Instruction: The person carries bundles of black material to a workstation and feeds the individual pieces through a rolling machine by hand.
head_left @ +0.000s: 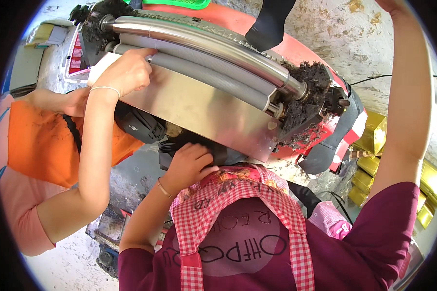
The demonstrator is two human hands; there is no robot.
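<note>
My left hand (189, 165) is just below the machine's flat metal panel (194, 104), its fingers curled against a black thing (167, 150) whose kind I cannot make out. My right arm stretches far up along the right side. Only part of my right hand (394, 5) shows at the top edge; its fingers are cut off. In front of me lies a machine with a shiny steel roller (204, 43) and grey rollers (209, 80). Dark clumped residue (306, 97) cakes its right end. A co-worker's hand (131, 72) touches the left end of the grey rollers.
At left is the co-worker's orange apron (41, 143), with their other hand (75, 102) beside the machine. Gold-coloured packages (369, 177) are stacked at right. A bright green tray-like thing (179, 4) lies beyond the machine, near a dark-clad foot (267, 31).
</note>
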